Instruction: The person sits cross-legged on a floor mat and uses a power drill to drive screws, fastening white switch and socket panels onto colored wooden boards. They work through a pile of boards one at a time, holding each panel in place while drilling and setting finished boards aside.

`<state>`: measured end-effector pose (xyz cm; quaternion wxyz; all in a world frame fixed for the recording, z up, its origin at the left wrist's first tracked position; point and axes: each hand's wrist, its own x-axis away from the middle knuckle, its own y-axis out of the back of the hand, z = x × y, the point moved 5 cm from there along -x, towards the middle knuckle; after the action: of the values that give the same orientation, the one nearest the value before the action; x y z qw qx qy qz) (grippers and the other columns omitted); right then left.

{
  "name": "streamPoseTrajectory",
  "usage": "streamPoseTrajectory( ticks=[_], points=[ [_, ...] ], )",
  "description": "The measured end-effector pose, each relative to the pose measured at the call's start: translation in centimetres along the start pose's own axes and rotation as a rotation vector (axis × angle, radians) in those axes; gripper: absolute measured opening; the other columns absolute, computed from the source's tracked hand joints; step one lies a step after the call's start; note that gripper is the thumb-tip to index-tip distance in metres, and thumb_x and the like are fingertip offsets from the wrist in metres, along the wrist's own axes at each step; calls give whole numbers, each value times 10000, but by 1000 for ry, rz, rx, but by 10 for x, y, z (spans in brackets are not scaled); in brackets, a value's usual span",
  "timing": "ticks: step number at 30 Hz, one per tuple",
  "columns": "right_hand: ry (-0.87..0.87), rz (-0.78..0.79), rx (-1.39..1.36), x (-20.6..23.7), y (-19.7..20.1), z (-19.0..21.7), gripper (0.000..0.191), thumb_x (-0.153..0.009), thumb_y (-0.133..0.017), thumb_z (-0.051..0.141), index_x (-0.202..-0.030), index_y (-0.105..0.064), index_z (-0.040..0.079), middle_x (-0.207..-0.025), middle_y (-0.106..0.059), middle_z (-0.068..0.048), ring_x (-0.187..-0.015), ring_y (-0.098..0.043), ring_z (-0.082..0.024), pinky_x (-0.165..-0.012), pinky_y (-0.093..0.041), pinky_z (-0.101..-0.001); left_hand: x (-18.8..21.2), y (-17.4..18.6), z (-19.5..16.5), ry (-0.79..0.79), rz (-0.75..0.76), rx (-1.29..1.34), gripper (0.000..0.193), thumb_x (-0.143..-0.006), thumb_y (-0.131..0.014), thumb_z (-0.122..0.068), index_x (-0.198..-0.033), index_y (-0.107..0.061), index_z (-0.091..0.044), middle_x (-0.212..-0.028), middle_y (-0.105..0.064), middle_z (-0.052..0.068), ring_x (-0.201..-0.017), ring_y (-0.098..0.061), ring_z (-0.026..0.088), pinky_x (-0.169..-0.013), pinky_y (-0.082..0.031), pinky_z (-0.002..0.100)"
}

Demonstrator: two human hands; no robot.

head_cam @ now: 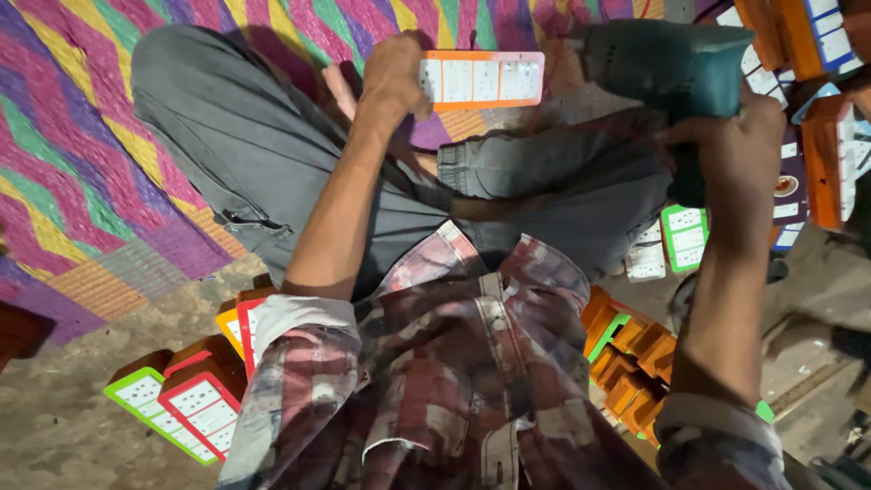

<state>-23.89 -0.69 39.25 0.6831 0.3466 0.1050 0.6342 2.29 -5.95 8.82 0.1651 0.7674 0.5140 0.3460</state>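
Left hand (392,74) closed on the end of an orange-framed switch panel (481,80), right hand (733,145) clenched around a green power drill (667,63), I note, above a striped mat (82,154).

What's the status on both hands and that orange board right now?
Left hand grips orange-framed switch board. Right hand holds green power drill. Nothing between them.

Dim warm light, motion-blurred edges
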Motion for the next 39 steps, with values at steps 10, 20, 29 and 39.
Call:
streamPoseTrajectory(
  ticks=[10,20,29,39],
  points=[
    [2,-25,-76,-8,24,-57,161,-827,-736,18,-801,-598,-60,-823,-615,-68,-633,-649,-176,-552,-515,-297,-11,-39,52,131,11,252,738,-508,-960,-120,-1135,-600,31,-1063,-722,211,-1048,-704,354,-884,-550,379],
    [-168,13,-23,0,22,-82,171,-801,-749,107,-823,-698,-55,-749,-691,-109,-611,-648,-184,-592,-505,-292,16,-24,31,114,-93,309,877,-533,-1050,-301,-1128,-547,101,-1016,-728,230,-976,-741,315,-847,-577,376],
    [-179,35,76,-3,15,-80,235,-720,-708,81,-934,-744,-10,-797,-717,-112,-664,-683,-181,-620,-510,-292,8,-39,52,147,-90,267,947,-600,-953,-141,-1207,-349,264,-965,-733,235,-951,-753,283,-785,-600,326],
    [-140,40,4,1,7,-77,332,-743,-714,24,-1065,-669,-45,-856,-724,-125,-683,-695,-198,-614,-538,-327,1,-54,66,131,23,224,903,-720,-798,-118,-1312,-250,286,-1112,-690,242,-1146,-651,282,-976,-400,317]
  ],
)
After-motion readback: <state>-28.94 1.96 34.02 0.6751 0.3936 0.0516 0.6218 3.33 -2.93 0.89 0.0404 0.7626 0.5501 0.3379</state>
